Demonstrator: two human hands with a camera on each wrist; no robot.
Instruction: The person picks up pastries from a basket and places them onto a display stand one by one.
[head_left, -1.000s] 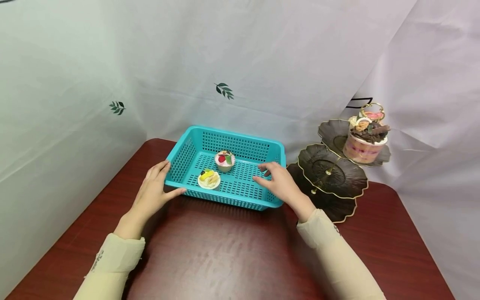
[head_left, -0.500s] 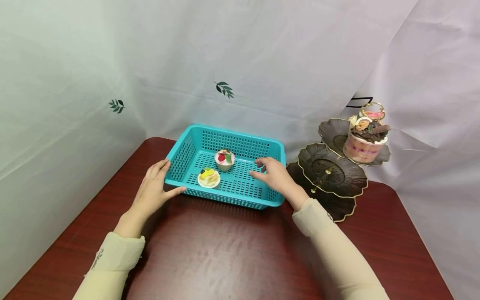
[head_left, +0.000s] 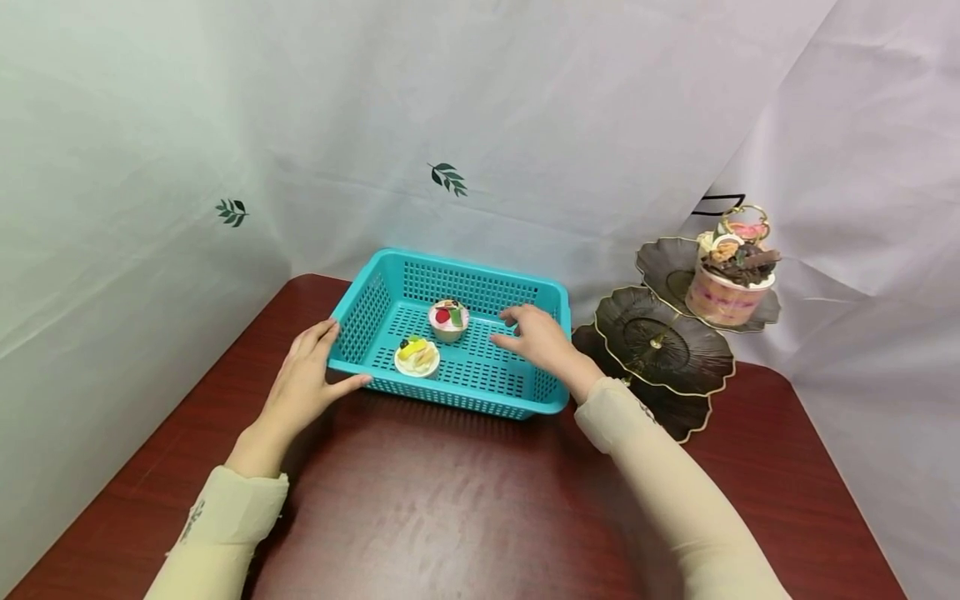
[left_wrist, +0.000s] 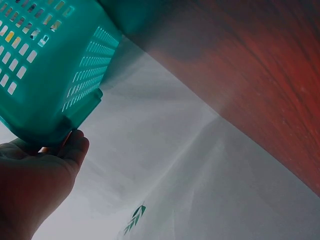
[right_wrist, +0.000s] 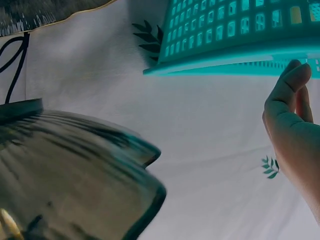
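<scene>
My right hand (head_left: 542, 340) now farther over turquoise perforated plastic basket (head_left: 465, 394): gap to small, pink-topped round dessert cup (head_left: 448, 323) inside narrower, cup untouched. Fingers and thumb apart, holding nothing. My left hand (head_left: 302, 377) grips basket's near-left corner.

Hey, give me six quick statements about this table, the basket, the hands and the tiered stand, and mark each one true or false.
1. The yellow-topped cupcake sits closer to the near side of the basket than the red-topped cupcake does. True.
2. The right hand pinches a cupcake. False: it reaches over the basket's right end and holds nothing.
3. The left hand holds the basket at its left end. True.
4. The stand is to the left of the basket. False: it is to the right.
5. A large cake sits on the stand's top tier. True.
6. Three cupcakes are in the basket. False: there are two.
</scene>
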